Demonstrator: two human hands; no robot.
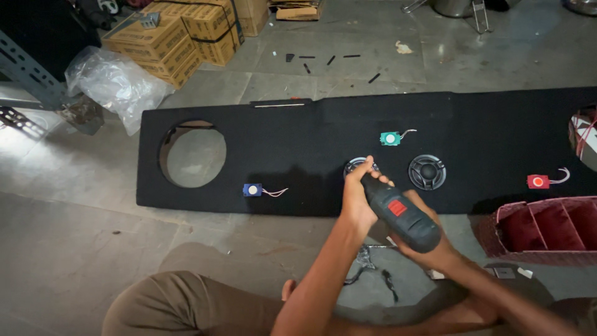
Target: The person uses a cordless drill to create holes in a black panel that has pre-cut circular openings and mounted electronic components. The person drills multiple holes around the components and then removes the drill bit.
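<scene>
Black power screwdriver with red patch [398, 211] slants up-left, tip on small round speaker [359, 167]. Left hand [356, 202] fingers wrap front; right hand [429, 252] fingers cup back end.

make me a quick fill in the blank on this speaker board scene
1. Both hands hold a cordless ____.
2. The black board lies on the ____.
3. The small part left of the hands is coloured ____.
4. The round hole at the board's left end is ____.

Missing words: drill; floor; blue; empty

Matt black felt panel [298, 149], plastic drill [398, 211], cardboard boxes [168, 37]
</scene>
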